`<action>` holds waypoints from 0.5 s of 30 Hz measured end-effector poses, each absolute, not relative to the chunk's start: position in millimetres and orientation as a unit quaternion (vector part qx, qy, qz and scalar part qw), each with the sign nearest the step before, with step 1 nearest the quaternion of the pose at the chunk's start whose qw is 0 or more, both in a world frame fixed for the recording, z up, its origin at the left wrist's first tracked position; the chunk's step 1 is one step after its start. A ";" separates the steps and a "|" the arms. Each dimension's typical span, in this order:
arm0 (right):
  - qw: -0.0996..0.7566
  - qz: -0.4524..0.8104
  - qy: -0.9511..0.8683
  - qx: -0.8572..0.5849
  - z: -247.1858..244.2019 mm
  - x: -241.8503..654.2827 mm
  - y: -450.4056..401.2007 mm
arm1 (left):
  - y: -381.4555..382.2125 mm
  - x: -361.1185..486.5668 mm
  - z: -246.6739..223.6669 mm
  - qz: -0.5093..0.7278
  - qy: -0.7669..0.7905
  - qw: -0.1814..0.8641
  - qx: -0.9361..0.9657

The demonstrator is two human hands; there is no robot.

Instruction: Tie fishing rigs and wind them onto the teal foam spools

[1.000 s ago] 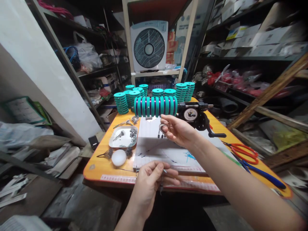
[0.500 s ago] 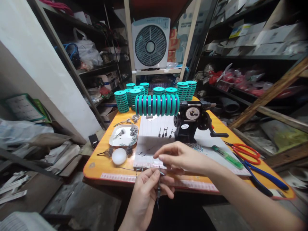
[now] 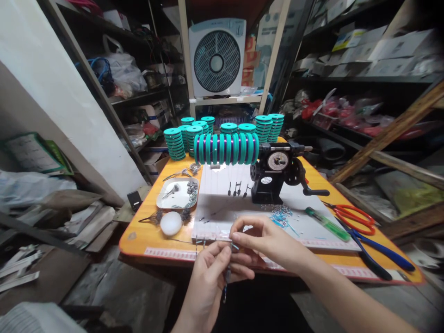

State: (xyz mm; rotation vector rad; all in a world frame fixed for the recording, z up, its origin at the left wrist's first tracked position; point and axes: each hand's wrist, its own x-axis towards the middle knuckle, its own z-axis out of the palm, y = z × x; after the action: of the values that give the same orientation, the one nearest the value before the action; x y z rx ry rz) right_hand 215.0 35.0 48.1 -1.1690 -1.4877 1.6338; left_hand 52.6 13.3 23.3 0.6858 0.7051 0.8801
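My left hand (image 3: 213,266) is pinched at the table's front edge, thumb against forefinger, on a slim dark piece of fishing tackle (image 3: 227,275) that hangs below the fingers. A short light-blue tube (image 3: 235,246) pokes out beside its fingertips. Just above, my right hand (image 3: 260,236) brings thumb and forefinger together; what they pinch is too fine to make out. Beyond both hands, a row of teal line spools (image 3: 227,149) sits on the shaft of a black hand-crank winder (image 3: 267,187). Thin lines run down from these spools over a white board (image 3: 222,203).
On the left are a white tray (image 3: 163,203) with metal parts and a white round lump (image 3: 171,224). Blue and silver bits (image 3: 281,216) lie right of centre, near a green cutter (image 3: 328,224), red-handled scissors (image 3: 355,219) and blue-handled pliers (image 3: 381,252). More spools (image 3: 173,144) stand behind.
My right hand has lowered slightly and moved right, its thumb and forefinger now together, uncovering the blue bits on the board. My left hand stays almost in place, still holding the dark piece.
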 end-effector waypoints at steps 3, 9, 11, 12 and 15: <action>0.300 0.615 -0.577 -0.447 44.7 215.0 32.9 | 10.5 50.8 22.0 0.412 0.313 0.796 0.315; 0.279 0.559 -0.613 -0.483 44.1 207.7 27.6 | 9.9 53.0 19.0 0.419 0.329 0.779 0.331; 0.287 0.557 -0.606 -0.489 43.9 206.2 26.0 | 10.4 54.3 17.0 0.427 0.335 0.770 0.334; 0.288 0.557 -0.605 -0.491 43.8 206.4 25.4 | 10.7 54.8 16.0 0.431 0.335 0.767 0.336; 0.275 0.534 -0.632 -0.490 46.2 210.7 27.0 | 11.0 55.3 13.6 0.431 0.349 0.763 0.332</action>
State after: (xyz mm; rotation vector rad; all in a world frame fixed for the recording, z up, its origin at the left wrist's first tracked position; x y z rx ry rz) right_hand 210.7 27.0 46.2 -1.3167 -1.6996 1.4350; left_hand 55.3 11.0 13.6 0.7211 0.7586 0.9361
